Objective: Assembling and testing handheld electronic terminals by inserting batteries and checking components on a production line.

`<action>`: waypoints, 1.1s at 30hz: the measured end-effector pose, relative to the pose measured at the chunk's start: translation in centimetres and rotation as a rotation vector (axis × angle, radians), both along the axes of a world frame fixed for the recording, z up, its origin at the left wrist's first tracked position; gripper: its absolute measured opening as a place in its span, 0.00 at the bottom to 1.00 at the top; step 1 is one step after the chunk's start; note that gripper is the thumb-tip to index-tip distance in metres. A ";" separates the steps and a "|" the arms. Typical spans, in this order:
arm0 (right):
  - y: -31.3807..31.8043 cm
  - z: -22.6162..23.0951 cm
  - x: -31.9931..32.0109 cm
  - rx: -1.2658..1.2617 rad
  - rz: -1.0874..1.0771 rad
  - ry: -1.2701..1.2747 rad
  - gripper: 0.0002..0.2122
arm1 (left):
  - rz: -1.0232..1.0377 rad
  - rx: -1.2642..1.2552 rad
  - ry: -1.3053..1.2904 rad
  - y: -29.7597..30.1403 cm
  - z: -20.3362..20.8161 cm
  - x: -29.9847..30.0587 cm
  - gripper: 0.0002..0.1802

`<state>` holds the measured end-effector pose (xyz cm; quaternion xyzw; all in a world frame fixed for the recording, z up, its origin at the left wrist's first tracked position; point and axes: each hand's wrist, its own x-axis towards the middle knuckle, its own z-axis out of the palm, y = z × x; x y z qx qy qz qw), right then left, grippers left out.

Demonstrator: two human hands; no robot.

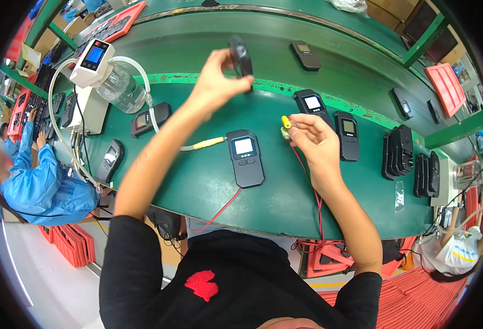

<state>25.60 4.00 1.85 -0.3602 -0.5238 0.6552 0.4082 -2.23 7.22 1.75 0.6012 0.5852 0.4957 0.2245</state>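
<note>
My left hand (215, 82) is raised over the far edge of the green table, its fingers closed around a black handheld meter (241, 56), blurred and seen edge-on. My right hand (317, 143) pinches a small yellow connector (286, 122); a red cable (302, 162) runs down beside that hand. Between my arms lies a black handheld meter (247, 171) with a lit screen. A tube with a yellow end (208, 143) meets its top, and a red cable (222, 211) leaves its bottom. Just beyond my right hand lie a lit meter (312, 103) and another meter (348, 140).
A white pump unit (92, 63) with a display sits on a clear bottle (122, 90) at left. Two more meters (152, 118) lie near it. Stacked black holders (398, 152) stand at right. Past the green rail, a belt (274, 38) carries meters. A co-worker in blue (49, 186) sits left.
</note>
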 end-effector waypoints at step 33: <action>-0.3 -0.6 -0.3 0.249 -0.009 -0.231 0.16 | -0.382 -0.250 -0.659 -7.5 0.8 4.4 0.19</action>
